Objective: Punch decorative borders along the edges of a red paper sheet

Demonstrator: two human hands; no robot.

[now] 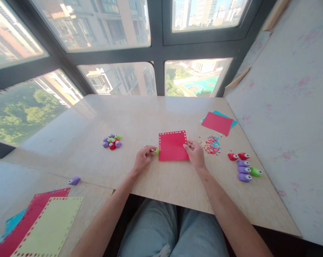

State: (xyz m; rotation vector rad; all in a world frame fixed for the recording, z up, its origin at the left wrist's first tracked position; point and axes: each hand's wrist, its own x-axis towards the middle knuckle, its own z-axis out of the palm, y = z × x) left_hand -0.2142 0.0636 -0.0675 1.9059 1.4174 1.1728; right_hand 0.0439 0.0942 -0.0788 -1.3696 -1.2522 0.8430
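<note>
Red paper [172, 145] lies on wooden table [140, 117] by windows [118, 78].

A red paper square [173, 145] with a border of small punched holes lies on a pale wood-grain table [140, 117], a small green punch [157, 151] at its left edge. Red and blue confetti [211, 144] lies near a red sheet [217, 123] over a blue one, beside red, purple and green punches [244, 166]. Bottom left sit hole-edged yellow [50, 228], red and blue sheets.

Left hand [144, 157] presses a green punch [157, 151] on red paper [173, 145]; right hand [195, 154] steadies it.
</note>
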